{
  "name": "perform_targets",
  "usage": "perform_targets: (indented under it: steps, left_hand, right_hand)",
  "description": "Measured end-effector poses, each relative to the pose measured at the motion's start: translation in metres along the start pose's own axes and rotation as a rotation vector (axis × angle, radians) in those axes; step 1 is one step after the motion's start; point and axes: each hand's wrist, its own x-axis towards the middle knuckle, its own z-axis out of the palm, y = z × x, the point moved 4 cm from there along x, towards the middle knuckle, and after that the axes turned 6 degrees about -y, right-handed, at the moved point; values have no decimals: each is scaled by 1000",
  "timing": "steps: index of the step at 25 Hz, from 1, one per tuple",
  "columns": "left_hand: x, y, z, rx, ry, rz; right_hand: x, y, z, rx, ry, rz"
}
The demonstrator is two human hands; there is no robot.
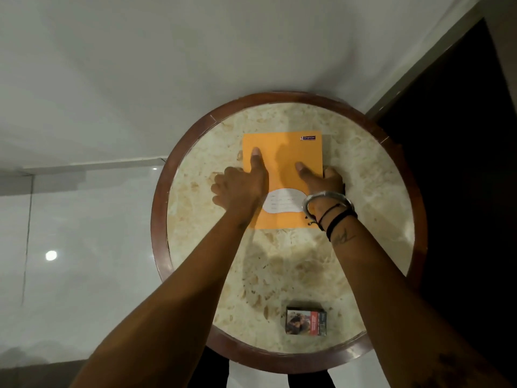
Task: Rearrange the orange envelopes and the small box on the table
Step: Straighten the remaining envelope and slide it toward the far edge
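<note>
An orange envelope (288, 155) lies flat on the far half of the round marble table (377, 219), its white label patch toward me. My left hand (240, 186) rests on its left edge, thumb pressed on top and fingers curled at the side. My right hand (321, 177) grips its right edge, thumb on top and fingers around the side. Whether more envelopes lie under the top one cannot be told. The small dark box (306, 322) with a red picture lies flat near the table's front edge, apart from both hands.
The table has a raised dark wooden rim (159, 219). A white wall stands right behind it and a dark doorway (461, 135) opens to the right. Glossy pale floor lies to the left.
</note>
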Motion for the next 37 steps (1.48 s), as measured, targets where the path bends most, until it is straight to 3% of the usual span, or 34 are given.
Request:
perform_targets:
  steps: [4,7,13,17,24,31,37]
  left_hand:
    - [-37,-1,-8,-446,-26,363]
    - [-62,-18,-13,-476,22,659]
    - [-58,-69,12,-329,-70,896]
    - [-38,-41,15,-239,38,709]
    - [11,64,62,-231,-62,343]
    - [24,91,97,-179,-39,257]
    - [17,85,103,-124,40,305]
  right_hand:
    - [-43,-15,-14,208,-83,-375]
    - [-71,-2,-19,228,-80,-533]
    - [-66,47,-22,-25,-163,-376]
    - [-48,14,-31,48,-146,-433]
    - [72,-27,-68,-41,144,-125]
    - [119,-22,-86,-203,224,-56]
    - [121,-10,-89,-317,281,-133]
